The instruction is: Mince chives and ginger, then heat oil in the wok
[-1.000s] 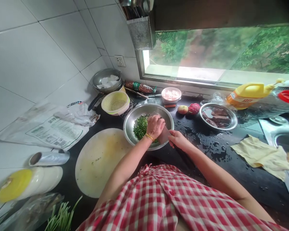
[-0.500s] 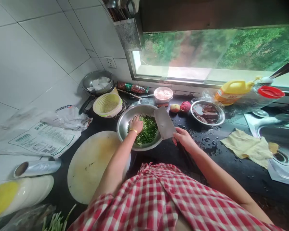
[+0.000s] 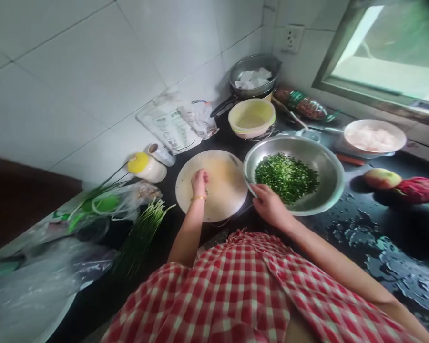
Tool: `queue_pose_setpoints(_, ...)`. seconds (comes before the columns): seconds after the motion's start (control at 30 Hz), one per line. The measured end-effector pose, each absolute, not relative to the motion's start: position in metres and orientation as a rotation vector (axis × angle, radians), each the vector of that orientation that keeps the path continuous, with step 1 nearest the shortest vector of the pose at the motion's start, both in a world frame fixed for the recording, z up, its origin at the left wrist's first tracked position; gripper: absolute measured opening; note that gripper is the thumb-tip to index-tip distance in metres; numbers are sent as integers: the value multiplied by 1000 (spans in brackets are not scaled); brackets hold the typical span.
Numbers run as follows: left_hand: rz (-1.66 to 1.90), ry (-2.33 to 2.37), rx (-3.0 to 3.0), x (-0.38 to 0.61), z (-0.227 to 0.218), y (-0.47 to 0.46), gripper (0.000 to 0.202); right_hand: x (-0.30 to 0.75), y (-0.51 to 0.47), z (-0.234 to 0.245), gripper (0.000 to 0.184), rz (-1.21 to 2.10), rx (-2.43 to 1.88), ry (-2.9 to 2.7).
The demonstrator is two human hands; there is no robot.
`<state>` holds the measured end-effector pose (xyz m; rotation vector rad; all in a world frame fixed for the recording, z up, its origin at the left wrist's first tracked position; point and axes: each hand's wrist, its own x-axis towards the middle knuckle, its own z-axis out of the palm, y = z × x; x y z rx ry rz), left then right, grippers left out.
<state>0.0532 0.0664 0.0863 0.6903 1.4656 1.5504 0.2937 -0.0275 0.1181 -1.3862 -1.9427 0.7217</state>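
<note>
My left hand (image 3: 199,181) is over the round white chopping board (image 3: 223,205), its fingers curled together. Whatever lies inside them is too small to make out. A yellow bangle circles that wrist. My right hand (image 3: 270,204) is closed at the near left rim of the large metal bowl (image 3: 331,190), gripping a cleaver (image 3: 250,186) whose blade shows only as a thin strip, nearly edge-on. Finely chopped greens (image 3: 286,176) lie heaped inside the bowl. Faint yellowish stains mark the board.
Left of the board are a bunch of long green stalks (image 3: 145,236), a yellow-lidded jar (image 3: 148,167) and plastic bags (image 3: 57,267). Behind stand a yellow basket (image 3: 252,116) and a pan (image 3: 255,85). A white bowl (image 3: 375,138), dragon fruit (image 3: 422,189) and water puddles are rightward.
The view has swung left. My left hand has left the greens in the bowl and moved onto the chopping board. The cleaver has turned from broadside to nearly edge-on, at the bowl's left side.
</note>
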Motion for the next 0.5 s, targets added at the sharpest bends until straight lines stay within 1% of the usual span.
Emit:
queue_pose_setpoints(0.13, 1576, 1585, 504, -39, 59, 39, 29, 205, -8, 66, 53, 590, -1487, -2442)
queue_pose_setpoints(0.27, 1519, 1503, 420, -75, 37, 39, 28, 149, 11, 31, 54, 561, -1621, -2571)
queue_pose_setpoints(0.33, 1451, 1461, 444, -81, 30, 44, 28, 140, 11, 23, 48, 601, -1606, -2513)
queue_pose_setpoints(0.4, 1384, 1407, 446, -86, 26, 47, 26, 146, -2, 18, 37, 632, -1560, -2328)
queue_pose_setpoints(0.5, 1296, 1231, 268, -92, 21, 52, 18, 169, -45, 5, 25, 695, -1717, -1688)
